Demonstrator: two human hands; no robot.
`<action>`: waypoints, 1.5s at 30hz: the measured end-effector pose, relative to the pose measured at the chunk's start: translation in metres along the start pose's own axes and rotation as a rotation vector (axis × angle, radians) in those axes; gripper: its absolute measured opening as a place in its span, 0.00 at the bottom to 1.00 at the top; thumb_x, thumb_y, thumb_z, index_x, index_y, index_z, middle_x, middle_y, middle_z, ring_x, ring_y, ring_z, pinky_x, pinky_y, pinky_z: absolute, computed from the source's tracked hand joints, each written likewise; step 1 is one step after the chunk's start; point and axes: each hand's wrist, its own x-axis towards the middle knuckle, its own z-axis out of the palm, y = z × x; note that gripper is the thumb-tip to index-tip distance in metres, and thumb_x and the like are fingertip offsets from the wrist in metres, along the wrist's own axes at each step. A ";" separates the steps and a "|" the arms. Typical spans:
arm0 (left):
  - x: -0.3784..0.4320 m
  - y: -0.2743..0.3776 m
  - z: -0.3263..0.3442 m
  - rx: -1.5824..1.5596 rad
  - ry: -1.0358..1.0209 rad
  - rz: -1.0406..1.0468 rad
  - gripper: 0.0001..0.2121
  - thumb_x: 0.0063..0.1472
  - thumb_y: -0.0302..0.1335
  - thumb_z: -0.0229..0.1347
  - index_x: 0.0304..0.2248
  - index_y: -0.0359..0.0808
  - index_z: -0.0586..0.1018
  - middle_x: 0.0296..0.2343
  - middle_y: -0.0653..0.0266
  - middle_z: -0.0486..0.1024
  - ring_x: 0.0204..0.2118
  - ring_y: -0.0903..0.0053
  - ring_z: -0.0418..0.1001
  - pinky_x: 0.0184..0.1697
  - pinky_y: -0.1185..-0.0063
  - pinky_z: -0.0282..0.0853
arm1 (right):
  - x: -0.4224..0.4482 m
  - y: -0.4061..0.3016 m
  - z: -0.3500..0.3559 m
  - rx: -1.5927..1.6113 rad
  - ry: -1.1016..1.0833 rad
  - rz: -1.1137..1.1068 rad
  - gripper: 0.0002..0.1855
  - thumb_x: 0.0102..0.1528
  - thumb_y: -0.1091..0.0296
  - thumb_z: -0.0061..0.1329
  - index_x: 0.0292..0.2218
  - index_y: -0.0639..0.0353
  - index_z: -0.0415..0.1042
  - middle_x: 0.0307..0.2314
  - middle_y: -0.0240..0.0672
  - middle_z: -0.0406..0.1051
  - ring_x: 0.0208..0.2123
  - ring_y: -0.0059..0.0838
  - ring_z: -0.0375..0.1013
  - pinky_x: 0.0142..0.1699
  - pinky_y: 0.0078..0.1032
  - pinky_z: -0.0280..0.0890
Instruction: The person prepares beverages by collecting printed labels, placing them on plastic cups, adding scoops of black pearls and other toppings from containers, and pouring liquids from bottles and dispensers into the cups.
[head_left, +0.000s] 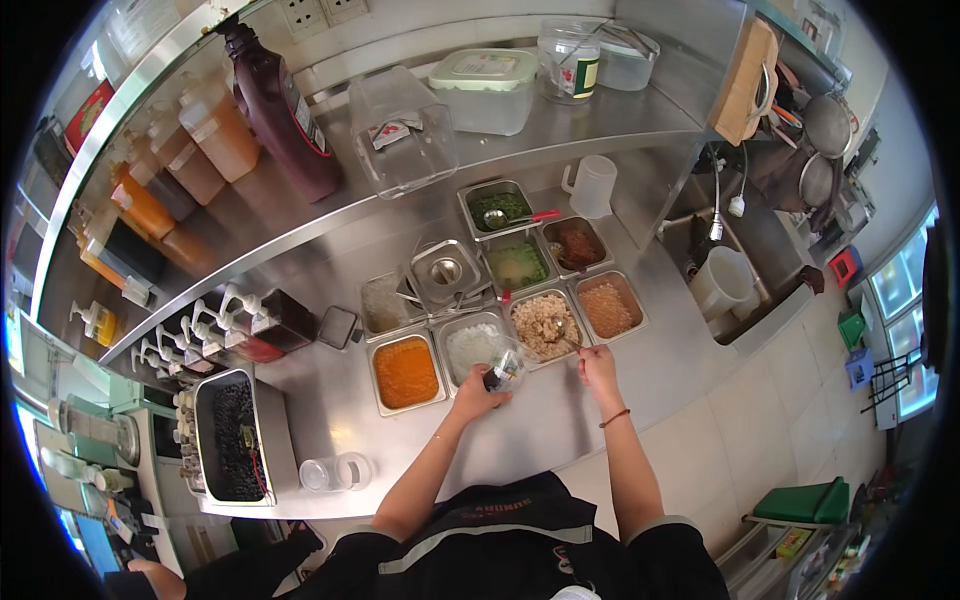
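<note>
My left hand (480, 396) holds a clear plastic cup (510, 367) with something dark inside, tilted over the front edge of the steel food pans. My right hand (598, 367) grips the handle of a metal spoon (562, 335), whose bowl rests in a pan of pale beige, chunky food (541, 319). To the left are a pan of white, translucent pieces (469, 341) and one of orange puree (406, 373). On the right sits a pan of small light-brown balls (609, 307). Farther back are pans of green pieces in liquid (517, 262) and of reddish-brown food (579, 246).
A deep steel container of black pearls (234, 427) and clear plastic cups (334, 474) stand at left, near pump bottles (247, 322). A steel shelf (480, 154) overhangs the back. At right is a sink (750, 262). Another person's hand (156, 577) shows at lower left.
</note>
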 end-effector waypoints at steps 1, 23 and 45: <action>0.002 0.004 0.003 -0.001 0.010 0.003 0.37 0.39 0.36 0.64 0.46 0.30 0.59 0.39 0.48 0.69 0.42 0.64 0.69 0.46 0.75 0.63 | -0.011 -0.013 -0.005 0.105 -0.022 0.026 0.06 0.52 0.71 0.41 0.31 0.62 0.60 0.13 0.30 0.61 0.09 0.17 0.57 0.11 0.16 0.48; -0.157 0.055 -0.087 -1.242 -0.212 0.553 0.37 0.43 0.14 0.58 0.53 0.36 0.54 0.48 0.66 0.60 0.49 0.79 0.60 0.49 0.80 0.60 | -0.099 0.001 0.041 -0.658 -0.072 -0.942 0.26 0.51 0.61 0.46 0.48 0.60 0.55 0.46 0.46 0.60 0.48 0.44 0.60 0.49 0.31 0.59; -0.234 -0.158 -0.172 0.312 0.637 -0.021 0.36 0.35 0.29 0.65 0.47 0.35 0.62 0.42 0.49 0.66 0.46 0.55 0.64 0.46 0.67 0.61 | -0.465 -0.009 -0.135 0.653 0.025 -0.472 0.33 0.45 0.68 0.55 0.49 0.65 0.55 0.42 0.38 0.64 0.43 0.27 0.65 0.46 0.26 0.61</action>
